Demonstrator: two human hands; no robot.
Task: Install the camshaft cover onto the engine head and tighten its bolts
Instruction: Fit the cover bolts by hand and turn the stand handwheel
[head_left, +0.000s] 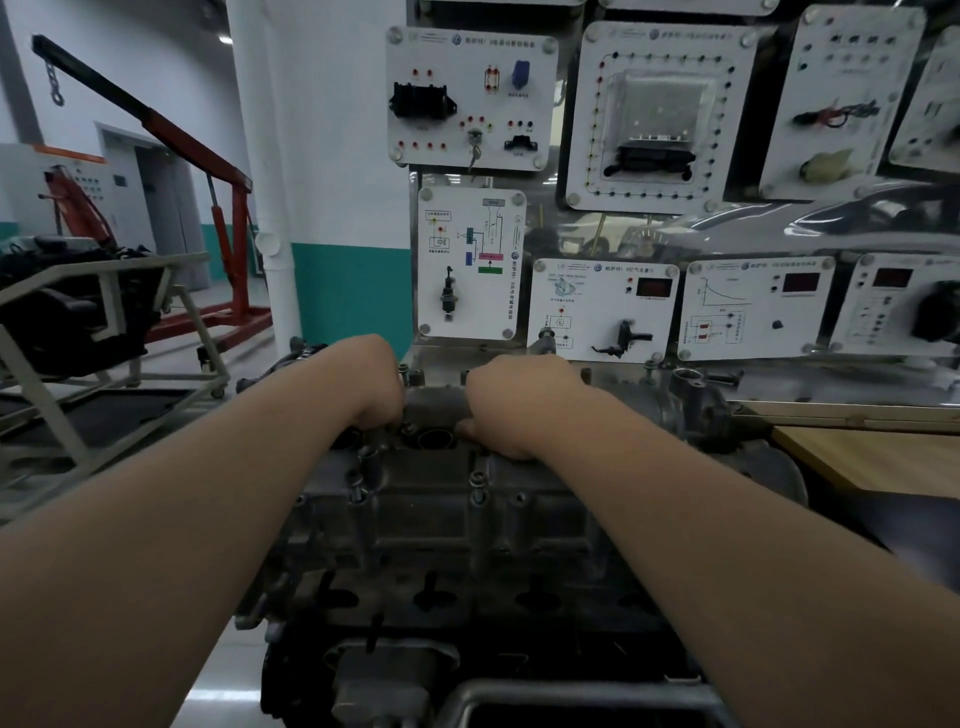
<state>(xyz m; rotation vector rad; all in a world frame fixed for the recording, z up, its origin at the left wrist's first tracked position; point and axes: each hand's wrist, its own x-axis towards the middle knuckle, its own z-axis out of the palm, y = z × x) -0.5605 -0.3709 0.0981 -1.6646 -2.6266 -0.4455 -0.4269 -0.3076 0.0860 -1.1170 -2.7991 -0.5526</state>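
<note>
Cover (441, 493): cast metal, so judged heavy and rigid. It will not flex, but it could bind if it goes down tilted. The surface is dull and likely oily, so a grip may slip. Best hold is at two opposite edges, lowered level, with fingers kept clear of the joint face.

Appearance: dark grey and ribbed, with raised bosses. There is a round opening near its far end. Several bolts (475, 479) stand proud in their holes and are judged not yet run down.

Position: it lies on top of the head (431, 597), lengthwise away from the camera. Whether it is fully seated, I cannot tell.

Left hand (375, 384): at the far left edge of the cover, fingers curled downward, tips hidden. I cannot tell whether they hold the cover, a bolt or nothing.

Right hand (519, 402): at the far right. The thumb lies against the cover beside the round opening and the fingers fold over the far side. This reads as a grip on the cover.

Surroundings: a wooden bench (883, 462) to the right, white training panels (470, 98) behind, and a red crane (228, 208) at the left.
</note>
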